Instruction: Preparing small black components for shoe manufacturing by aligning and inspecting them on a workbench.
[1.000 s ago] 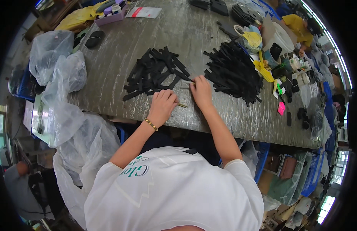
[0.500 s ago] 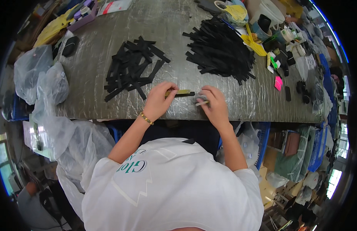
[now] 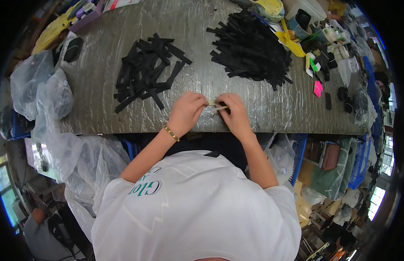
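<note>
My left hand point(image 3: 187, 114) is closed over a short flat yellowish strip point(image 3: 211, 102), possibly a piece of ruler, near the table's front edge. My right hand point(image 3: 234, 116) meets it from the other side, fingers pinched around a thin whitish stick point(image 3: 220, 108) like a marking pencil. The fingertips almost touch, and they hide most of the strip and any black band beneath it. Beyond my left hand lies a loose heap of black bands point(image 3: 145, 71). A larger, denser heap of black bands point(image 3: 253, 50) spreads beyond my right hand.
The table point(image 3: 97, 104) has a shiny, wrinkled covering. At its far right are a yellow ribbon point(image 3: 291, 42), tubs and a pink tag point(image 3: 318, 88). On the left stand clear plastic bags point(image 3: 33, 85) and a black bundle point(image 3: 73, 49). Blue crates sit below the table.
My right hand has moved left with the whitish stick, up against the yellowish strip. The black band seen under that strip before is now covered by my fingers. The view has shifted slightly.
</note>
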### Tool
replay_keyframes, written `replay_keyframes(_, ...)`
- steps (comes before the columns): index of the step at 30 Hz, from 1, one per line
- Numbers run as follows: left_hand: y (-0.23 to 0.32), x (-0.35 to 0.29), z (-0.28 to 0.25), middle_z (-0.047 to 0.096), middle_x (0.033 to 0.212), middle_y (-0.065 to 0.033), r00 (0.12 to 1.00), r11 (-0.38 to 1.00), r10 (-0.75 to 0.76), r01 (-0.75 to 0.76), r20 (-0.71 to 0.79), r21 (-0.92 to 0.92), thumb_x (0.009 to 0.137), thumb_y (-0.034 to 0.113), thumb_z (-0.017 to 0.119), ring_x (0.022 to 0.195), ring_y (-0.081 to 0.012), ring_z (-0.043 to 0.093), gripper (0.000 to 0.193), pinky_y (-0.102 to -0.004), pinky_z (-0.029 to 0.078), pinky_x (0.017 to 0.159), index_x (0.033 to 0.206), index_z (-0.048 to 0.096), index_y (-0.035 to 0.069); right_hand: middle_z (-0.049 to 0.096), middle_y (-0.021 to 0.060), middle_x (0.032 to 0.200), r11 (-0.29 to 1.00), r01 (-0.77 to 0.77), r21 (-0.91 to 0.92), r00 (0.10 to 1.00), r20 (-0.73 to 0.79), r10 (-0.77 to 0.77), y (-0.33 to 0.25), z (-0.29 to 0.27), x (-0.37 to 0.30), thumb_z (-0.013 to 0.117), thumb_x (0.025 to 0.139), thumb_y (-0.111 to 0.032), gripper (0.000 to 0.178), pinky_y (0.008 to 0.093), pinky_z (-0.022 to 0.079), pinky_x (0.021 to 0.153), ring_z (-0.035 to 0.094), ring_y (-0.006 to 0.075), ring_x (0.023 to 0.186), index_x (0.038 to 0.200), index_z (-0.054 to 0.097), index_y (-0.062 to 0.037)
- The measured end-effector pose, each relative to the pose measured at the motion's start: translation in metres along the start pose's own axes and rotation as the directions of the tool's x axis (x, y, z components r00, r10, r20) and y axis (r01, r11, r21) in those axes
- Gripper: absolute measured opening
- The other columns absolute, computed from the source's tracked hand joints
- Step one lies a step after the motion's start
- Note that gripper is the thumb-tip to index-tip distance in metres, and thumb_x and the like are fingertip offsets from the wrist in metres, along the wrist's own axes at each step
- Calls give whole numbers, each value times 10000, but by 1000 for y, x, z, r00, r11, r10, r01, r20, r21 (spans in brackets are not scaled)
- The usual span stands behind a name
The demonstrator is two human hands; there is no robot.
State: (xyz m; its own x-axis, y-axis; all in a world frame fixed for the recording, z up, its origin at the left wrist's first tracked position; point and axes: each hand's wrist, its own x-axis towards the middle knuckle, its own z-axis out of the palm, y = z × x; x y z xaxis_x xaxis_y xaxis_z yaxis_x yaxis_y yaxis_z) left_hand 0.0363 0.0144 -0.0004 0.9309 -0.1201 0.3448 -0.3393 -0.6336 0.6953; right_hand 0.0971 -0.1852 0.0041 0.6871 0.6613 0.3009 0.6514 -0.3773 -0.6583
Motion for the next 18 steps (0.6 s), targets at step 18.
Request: replay_keyframes(18, 11, -4, 11, 657, 1015, -75, 1000, 1000, 11, -11, -29, 12, 789, -23, 645, 959, -287, 604, 223, -382, 511, 837, 999, 701, 27, 598, 134, 892, 921, -384, -65, 876, -340, 342, -19, 20, -25, 754, 822, -87, 196, 430, 466, 740, 596, 347, 826, 980, 669, -9)
